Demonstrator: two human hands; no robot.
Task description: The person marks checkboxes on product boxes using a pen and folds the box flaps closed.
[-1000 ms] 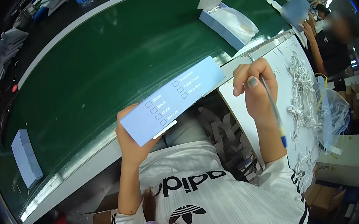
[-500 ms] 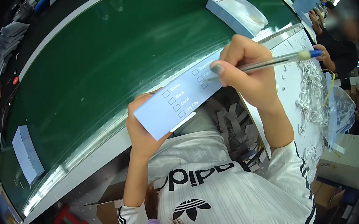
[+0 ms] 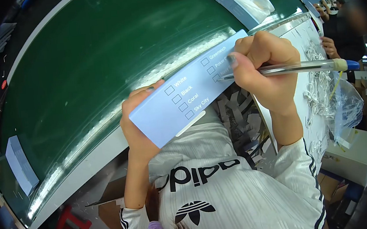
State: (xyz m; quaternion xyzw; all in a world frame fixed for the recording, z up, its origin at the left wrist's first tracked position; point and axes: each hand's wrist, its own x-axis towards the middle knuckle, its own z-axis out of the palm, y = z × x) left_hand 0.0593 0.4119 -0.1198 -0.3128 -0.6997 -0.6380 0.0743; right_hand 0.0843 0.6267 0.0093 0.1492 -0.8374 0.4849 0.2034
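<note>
A long pale-blue box (image 3: 163, 112) with printed checkboxes and words such as White, Black, Coral and Sky City is tilted in front of my chest. My left hand (image 3: 137, 119) is closed around its left end, fingers behind and along the top edge. My right hand (image 3: 267, 64) pinches a clear ballpoint pen (image 3: 302, 66) with a blue end. The pen's tip is at the checkbox beside the third word of the right column; I cannot tell if a mark is there. My right fingers cover part of that column.
On the green work surface (image 3: 111, 55), an open blue box (image 3: 237, 3) with white wrapping lies at the back right and another blue box (image 3: 22, 165) at the left. White cables (image 3: 317, 75) lie on a white table at right. Another person's hand (image 3: 329, 47) shows beyond.
The box has come nearer the camera and looks larger. My right hand and the pen have shifted right, and the pen tip now meets a right-column checkbox.
</note>
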